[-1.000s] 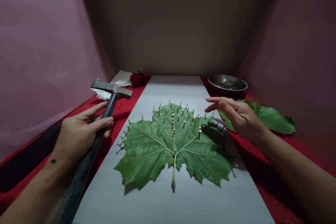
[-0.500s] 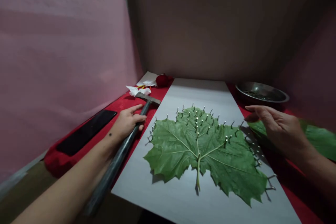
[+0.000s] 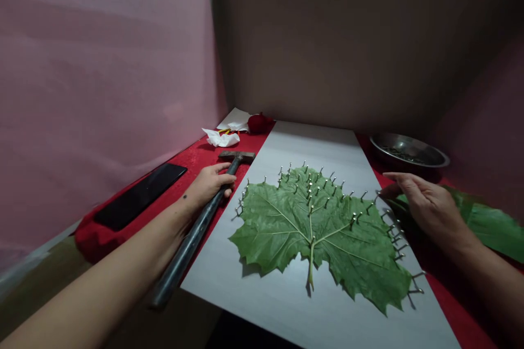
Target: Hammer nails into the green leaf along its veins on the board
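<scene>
A large green leaf (image 3: pixel 278 229) lies on a pale board (image 3: pixel 311 142), with several nails (image 3: pixel 310 185) standing in it and along its upper and right edges. My left hand (image 3: pixel 215 182) is closed around the hammer (image 3: pixel 196 234) near its head, left of the board. My right hand (image 3: pixel 426 202) is at the board's right edge, thumb and index finger together near a nail; whether anything is between the fingertips is too small to tell. Beneath and beyond that hand is a second green leaf (image 3: pixel 493 226).
A metal bowl (image 3: pixel 409 150) with nails sits at the back right. On the red cloth (image 3: pixel 196 155) at the left lie a black phone (image 3: pixel 141 196), crumpled white tissue (image 3: pixel 223 137) and a red object (image 3: pixel 258 123). Walls stand at the back and left.
The camera view has shifted slightly. The hammer's handle end has swung up and away from my left forearm, and its head lies flatter. My right hand has barely moved.
</scene>
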`<control>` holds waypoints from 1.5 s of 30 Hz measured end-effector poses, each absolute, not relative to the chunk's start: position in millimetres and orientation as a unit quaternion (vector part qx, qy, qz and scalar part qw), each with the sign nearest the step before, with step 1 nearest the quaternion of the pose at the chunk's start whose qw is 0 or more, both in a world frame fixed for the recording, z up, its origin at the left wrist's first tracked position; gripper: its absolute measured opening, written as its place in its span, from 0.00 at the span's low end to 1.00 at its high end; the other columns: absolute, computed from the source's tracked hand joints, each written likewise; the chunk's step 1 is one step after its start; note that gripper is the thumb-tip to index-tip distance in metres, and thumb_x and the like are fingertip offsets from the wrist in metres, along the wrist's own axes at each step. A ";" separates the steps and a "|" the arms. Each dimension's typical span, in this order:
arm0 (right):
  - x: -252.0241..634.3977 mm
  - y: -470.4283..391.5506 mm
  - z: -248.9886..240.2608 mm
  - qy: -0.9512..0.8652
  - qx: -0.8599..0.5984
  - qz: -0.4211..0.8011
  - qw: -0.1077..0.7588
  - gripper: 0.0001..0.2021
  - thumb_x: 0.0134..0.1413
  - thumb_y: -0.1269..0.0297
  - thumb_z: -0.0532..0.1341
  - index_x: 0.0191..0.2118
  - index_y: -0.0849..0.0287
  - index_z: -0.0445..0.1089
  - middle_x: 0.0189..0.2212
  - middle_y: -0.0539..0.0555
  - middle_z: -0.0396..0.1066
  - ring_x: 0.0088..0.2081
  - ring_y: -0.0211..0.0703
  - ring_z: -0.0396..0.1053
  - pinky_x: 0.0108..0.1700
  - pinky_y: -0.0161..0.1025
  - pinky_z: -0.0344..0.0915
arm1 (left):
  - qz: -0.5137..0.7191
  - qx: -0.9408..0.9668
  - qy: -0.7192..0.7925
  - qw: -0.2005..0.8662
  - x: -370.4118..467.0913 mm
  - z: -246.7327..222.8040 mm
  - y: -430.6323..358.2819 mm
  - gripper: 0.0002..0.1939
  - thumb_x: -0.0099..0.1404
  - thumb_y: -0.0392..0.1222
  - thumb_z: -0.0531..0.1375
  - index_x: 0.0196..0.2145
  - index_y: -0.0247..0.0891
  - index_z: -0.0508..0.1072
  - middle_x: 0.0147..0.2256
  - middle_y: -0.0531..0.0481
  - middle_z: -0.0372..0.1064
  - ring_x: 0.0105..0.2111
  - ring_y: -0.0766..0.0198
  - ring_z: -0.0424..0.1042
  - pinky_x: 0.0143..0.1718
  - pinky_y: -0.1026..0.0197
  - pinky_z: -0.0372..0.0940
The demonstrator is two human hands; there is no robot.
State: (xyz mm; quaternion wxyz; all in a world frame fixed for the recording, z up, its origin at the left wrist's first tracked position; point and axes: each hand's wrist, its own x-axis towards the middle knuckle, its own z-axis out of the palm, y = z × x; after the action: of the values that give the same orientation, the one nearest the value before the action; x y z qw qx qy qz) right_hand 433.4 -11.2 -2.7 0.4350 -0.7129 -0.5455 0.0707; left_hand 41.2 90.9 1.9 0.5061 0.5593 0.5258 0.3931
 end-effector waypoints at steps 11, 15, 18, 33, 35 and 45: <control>453.7 -2.6 -16.7 -0.480 -0.738 0.125 0.458 0.22 0.53 0.54 0.51 0.46 0.62 0.69 0.30 0.57 0.73 0.34 0.47 0.71 0.43 0.44 0.65 | 0.392 0.556 0.525 0.511 40.5 -1.6 95.6 0.26 0.52 0.35 0.62 0.50 0.31 0.66 0.17 0.55 0.66 0.12 0.70 0.62 0.13 0.69 0.55; 454.1 -1.6 -16.8 -0.472 -0.750 0.129 0.445 0.22 0.53 0.53 0.51 0.46 0.61 0.69 0.30 0.58 0.74 0.35 0.49 0.72 0.45 0.46 0.64 | 0.390 0.556 0.529 0.509 42.8 1.8 92.8 0.26 0.53 0.34 0.61 0.51 0.29 0.65 0.17 0.55 0.66 0.12 0.70 0.62 0.13 0.69 0.54; 452.3 -2.4 -14.8 -0.473 -0.751 0.127 0.442 0.22 0.52 0.53 0.51 0.45 0.61 0.70 0.30 0.58 0.75 0.36 0.50 0.72 0.46 0.47 0.64 | 0.389 0.556 0.529 0.509 43.9 4.3 90.9 0.25 0.53 0.33 0.60 0.50 0.30 0.65 0.18 0.55 0.66 0.12 0.70 0.61 0.13 0.69 0.55; 446.5 -4.0 -8.1 -0.492 -0.755 0.120 0.417 0.22 0.53 0.52 0.50 0.44 0.62 0.70 0.30 0.58 0.75 0.36 0.50 0.72 0.44 0.43 0.64 | 0.388 0.544 0.536 0.515 44.8 6.5 90.6 0.30 0.52 0.34 0.60 0.54 0.27 0.62 0.18 0.54 0.66 0.12 0.70 0.61 0.12 0.69 0.54; 447.1 -4.0 -8.5 -0.491 -0.755 0.120 0.417 0.22 0.53 0.51 0.50 0.44 0.62 0.70 0.30 0.58 0.75 0.36 0.50 0.72 0.44 0.43 0.64 | 0.389 0.543 0.535 0.517 44.3 6.0 90.8 0.31 0.52 0.35 0.60 0.54 0.28 0.62 0.18 0.54 0.66 0.12 0.70 0.61 0.12 0.69 0.54; 453.3 -3.1 -12.7 -0.492 -0.752 0.122 0.421 0.21 0.53 0.51 0.51 0.44 0.60 0.70 0.29 0.56 0.74 0.36 0.50 0.72 0.46 0.46 0.64 | 0.392 0.542 0.528 0.524 44.1 6.2 89.8 0.31 0.52 0.35 0.60 0.54 0.28 0.62 0.19 0.54 0.67 0.12 0.71 0.61 0.13 0.69 0.54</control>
State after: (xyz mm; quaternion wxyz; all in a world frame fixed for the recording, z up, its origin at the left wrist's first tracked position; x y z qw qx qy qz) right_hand 453.3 -3.1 -12.7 0.4212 -0.7520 -0.4920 0.1223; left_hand 44.1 89.8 6.2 0.5235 0.5419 0.5277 0.3922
